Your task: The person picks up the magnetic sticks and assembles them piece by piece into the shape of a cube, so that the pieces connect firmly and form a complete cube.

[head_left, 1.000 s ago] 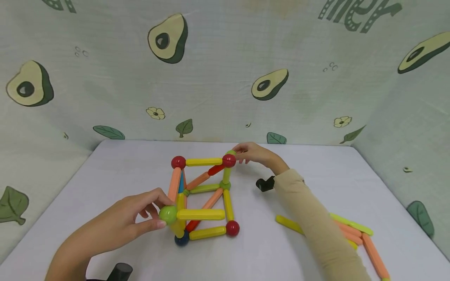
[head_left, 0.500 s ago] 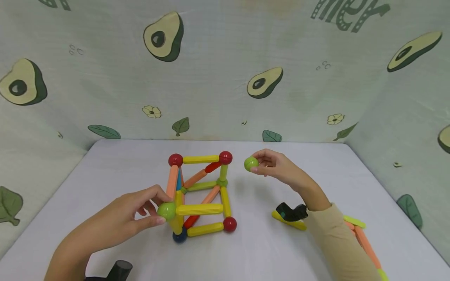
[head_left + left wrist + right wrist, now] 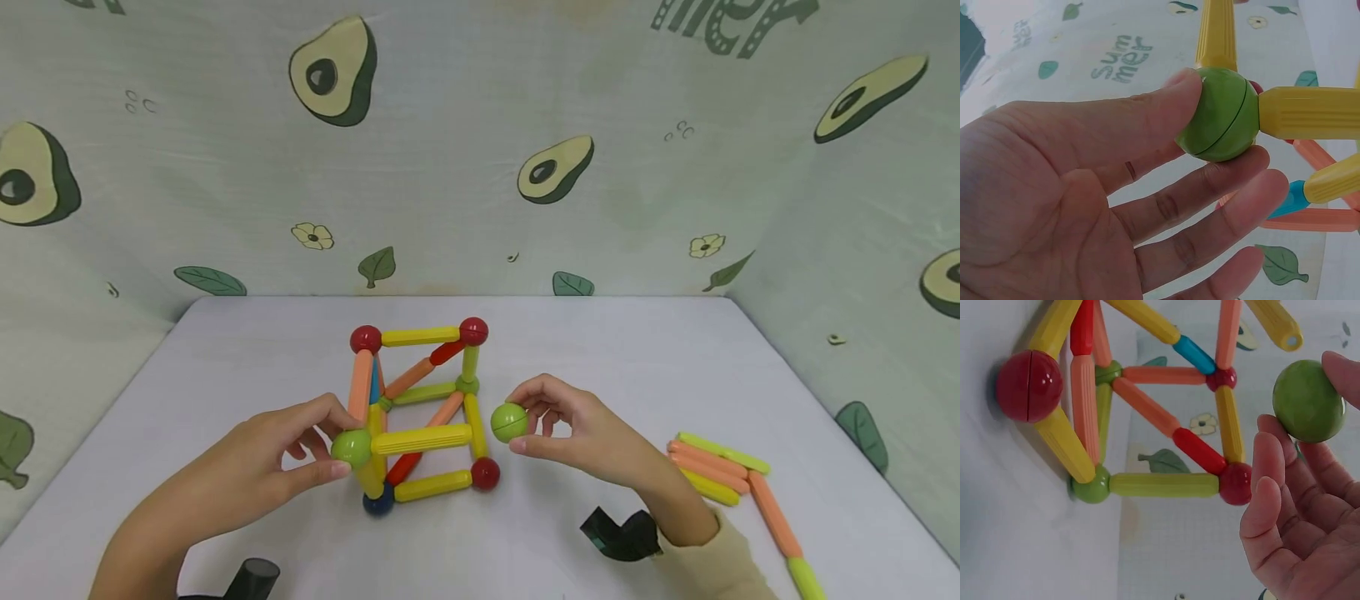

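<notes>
On the white table (image 3: 600, 354), the rod-and-ball frame (image 3: 425, 394) is pinched at its near green corner ball (image 3: 351, 448) by the left hand (image 3: 262, 460), seemingly so the free-ended yellow rod (image 3: 422, 439) is supported, while a loose green ball (image 3: 509, 422) is gripped by the right hand (image 3: 581, 437) near that end.

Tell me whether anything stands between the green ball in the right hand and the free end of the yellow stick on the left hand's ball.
Nothing visible does. In the right wrist view, only a bare gap separates the green ball in the right hand from the free end of the yellow stick.
</notes>
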### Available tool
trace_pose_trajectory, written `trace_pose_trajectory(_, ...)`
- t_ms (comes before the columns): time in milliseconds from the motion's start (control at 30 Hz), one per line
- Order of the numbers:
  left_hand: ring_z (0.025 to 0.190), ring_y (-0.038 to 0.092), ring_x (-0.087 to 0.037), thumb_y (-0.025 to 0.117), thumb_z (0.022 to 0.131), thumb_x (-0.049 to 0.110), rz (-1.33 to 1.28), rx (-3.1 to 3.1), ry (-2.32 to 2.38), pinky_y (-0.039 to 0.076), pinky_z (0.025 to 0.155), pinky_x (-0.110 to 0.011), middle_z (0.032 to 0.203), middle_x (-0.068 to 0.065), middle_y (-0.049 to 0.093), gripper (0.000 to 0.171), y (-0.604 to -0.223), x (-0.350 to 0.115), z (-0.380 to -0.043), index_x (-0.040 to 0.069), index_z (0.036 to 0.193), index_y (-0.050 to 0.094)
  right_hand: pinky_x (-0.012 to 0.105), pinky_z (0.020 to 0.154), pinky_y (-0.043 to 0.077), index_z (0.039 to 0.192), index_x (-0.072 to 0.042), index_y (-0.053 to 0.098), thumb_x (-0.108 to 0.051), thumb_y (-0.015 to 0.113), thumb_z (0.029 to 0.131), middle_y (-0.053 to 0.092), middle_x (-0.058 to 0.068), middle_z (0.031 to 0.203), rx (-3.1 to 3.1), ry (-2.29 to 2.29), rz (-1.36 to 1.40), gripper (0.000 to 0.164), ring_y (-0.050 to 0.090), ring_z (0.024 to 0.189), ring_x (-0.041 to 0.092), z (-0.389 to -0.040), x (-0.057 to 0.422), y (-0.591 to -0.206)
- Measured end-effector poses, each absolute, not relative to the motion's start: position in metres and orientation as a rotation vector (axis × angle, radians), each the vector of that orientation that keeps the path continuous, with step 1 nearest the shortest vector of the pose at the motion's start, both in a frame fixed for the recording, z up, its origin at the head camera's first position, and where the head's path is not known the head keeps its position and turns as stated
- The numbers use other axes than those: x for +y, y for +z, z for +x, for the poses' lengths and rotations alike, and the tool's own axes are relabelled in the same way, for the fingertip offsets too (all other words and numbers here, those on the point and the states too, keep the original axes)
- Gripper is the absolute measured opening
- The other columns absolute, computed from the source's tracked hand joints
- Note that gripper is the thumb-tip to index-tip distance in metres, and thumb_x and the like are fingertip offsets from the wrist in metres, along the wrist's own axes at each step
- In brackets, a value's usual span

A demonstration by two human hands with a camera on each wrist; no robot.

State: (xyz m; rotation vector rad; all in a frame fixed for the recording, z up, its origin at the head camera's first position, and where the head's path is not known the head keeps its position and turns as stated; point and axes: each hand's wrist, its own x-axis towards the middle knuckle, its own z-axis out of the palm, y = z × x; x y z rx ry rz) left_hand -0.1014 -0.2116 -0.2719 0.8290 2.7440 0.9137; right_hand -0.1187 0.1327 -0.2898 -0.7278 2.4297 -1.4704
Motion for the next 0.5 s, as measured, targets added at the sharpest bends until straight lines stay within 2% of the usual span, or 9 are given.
trace_pose_trajectory(233,0.080,0.056,0.004,0.066,0.083,0.040,0.841,2.764,0.912,0.047,0.069,-0.021,0.097,0.019,0.060,0.027,-0.272,-0.211,-0.101,0.029,0.105,0.054,0.021,0.071,0.047,0.115,-0.012,0.054,-0.019,0.072,0.082,0.060,-0.001,0.101,2.497,-1.515,-0.757,0.038,0.055,0.085,0.018,-0.113,0.121,-0.296)
trace_pose_trajectory(500,0.080,0.056,0.004,0.064,0.084,0.044,0.841,2.765,0.903,0.047,0.069,-0.021,0.097,0.018,0.060,0.028,-0.273,-0.211,-0.102,0.029,0.106,0.054,0.022,0.073,0.049,0.116,-0.011,0.054,-0.017,0.070,0.083,0.060,-0.001,0.101,2.486,-1.561,-0.825,0.037,0.055,0.085,0.018,-0.108,0.114,-0.299)
